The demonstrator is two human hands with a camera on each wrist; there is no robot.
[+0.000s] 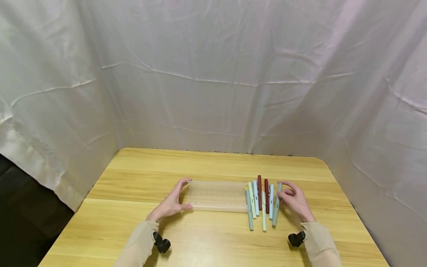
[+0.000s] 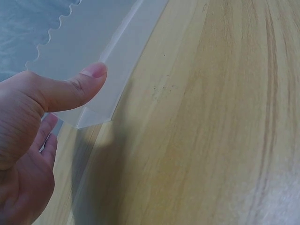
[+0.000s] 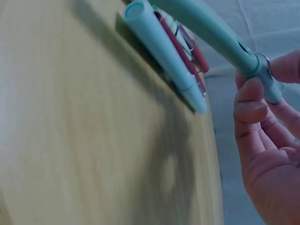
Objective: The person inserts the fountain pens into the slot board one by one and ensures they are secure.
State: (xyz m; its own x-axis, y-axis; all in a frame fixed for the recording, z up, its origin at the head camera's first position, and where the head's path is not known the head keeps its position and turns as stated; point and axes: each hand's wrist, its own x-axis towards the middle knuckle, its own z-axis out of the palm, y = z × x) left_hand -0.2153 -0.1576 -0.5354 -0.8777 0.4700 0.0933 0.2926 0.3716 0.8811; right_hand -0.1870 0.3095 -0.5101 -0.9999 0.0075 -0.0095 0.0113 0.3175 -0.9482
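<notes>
Pens (image 1: 264, 211) by clear rack (image 1: 217, 194), curtain (image 1: 213, 107) behind table (image 1: 213, 243)

No text, label, brand, number or sign is readable from where I stand. The clear plastic rack (image 1: 217, 194) carries no lettering I can make out. Just right of the rack, the row of pens (image 1: 264, 209) shows only small dark marks, too tiny to read. The grey-green pen (image 3: 215, 33) farthest from the rack has one dark spot (image 3: 243, 47) on its barrel, with no legible letters.
</notes>
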